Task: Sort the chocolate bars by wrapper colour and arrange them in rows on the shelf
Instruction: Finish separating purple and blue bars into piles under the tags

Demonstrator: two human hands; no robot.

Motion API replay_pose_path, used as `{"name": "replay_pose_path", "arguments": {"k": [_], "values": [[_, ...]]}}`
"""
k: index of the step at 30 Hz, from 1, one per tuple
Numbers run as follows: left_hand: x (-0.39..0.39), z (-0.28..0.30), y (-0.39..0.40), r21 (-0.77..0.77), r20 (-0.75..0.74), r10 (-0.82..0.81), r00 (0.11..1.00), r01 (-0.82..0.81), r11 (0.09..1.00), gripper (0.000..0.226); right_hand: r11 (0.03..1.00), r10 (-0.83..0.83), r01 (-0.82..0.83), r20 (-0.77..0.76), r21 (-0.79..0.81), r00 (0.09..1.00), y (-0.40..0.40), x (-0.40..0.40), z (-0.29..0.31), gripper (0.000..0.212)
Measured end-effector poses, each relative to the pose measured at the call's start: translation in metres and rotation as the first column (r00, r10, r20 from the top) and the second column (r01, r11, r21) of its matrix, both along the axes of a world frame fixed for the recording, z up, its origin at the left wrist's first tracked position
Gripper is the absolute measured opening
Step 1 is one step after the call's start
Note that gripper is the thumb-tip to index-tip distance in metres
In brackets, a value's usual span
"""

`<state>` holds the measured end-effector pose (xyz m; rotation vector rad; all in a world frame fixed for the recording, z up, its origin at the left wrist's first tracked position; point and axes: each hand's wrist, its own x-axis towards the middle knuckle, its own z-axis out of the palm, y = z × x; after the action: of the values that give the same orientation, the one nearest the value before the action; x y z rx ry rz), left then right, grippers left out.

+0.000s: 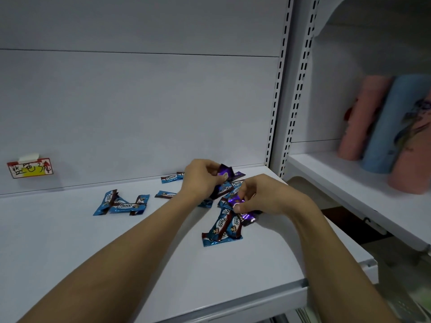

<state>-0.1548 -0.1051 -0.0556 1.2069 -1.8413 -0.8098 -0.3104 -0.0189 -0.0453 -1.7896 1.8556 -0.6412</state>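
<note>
White shelf (70,241) carries scattered blue bars (121,205) and a mixed heap at right. Left hand (200,179) pinches a purple bar (225,172); right hand (261,198) pinches another purple bar (235,201). They look light, with crinkly, slippery foil: best taken mid-body or by the crimped ends.

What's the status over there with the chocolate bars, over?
Left hand pinches a purple bar; right hand grips another purple bar. Blue bars scattered on shelf, no rows yet. Nothing blocking.
</note>
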Motion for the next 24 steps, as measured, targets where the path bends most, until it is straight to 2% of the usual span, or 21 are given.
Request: {"name": "replay_pose_path", "arguments": {"k": [4,8,11,14,16,19,22,24], "values": [[0.047,0.018,-0.006,0.015,-0.116,0.046,0.992,-0.044,0.999,0.024,0.997,0.063,-0.061,0.033,-0.052,0.997,0.003,0.008,0.002,0.036],[0.113,0.019,-0.016,0.094,-0.211,0.180,0.961,-0.163,0.982,0.018,0.995,0.022,0.013,0.359,-0.096,0.933,-0.003,0.012,0.005,0.028],[0.144,0.003,-0.019,0.151,-0.255,0.307,0.917,-0.276,0.949,0.018,0.972,-0.050,0.146,0.449,-0.182,0.892,-0.022,0.010,0.011,0.013],[0.143,-0.007,-0.014,0.251,-0.345,0.310,0.886,-0.231,0.940,0.015,0.942,-0.109,0.225,0.410,-0.248,0.906,-0.050,0.009,0.020,0.015],[0.132,-0.009,-0.007,0.314,-0.416,0.267,0.869,-0.139,0.939,0.013,0.941,-0.154,0.236,0.313,-0.242,0.937,-0.070,0.007,0.021,0.019],[0.118,-0.013,-0.003,0.357,-0.533,0.143,0.834,0.069,0.931,0.021,0.967,-0.160,0.180,0.119,-0.181,0.980,-0.094,0.000,0.011,0.024],[0.114,-0.016,-0.007,0.343,-0.568,0.098,0.817,0.126,0.931,0.023,0.988,-0.106,0.106,0.008,-0.115,0.994,-0.102,-0.003,-0.004,0.036],[0.115,-0.016,-0.012,0.337,-0.597,0.113,0.794,0.121,0.934,0.023,0.989,-0.085,0.080,-0.035,-0.121,0.996,-0.104,-0.006,-0.009,0.035]]}}
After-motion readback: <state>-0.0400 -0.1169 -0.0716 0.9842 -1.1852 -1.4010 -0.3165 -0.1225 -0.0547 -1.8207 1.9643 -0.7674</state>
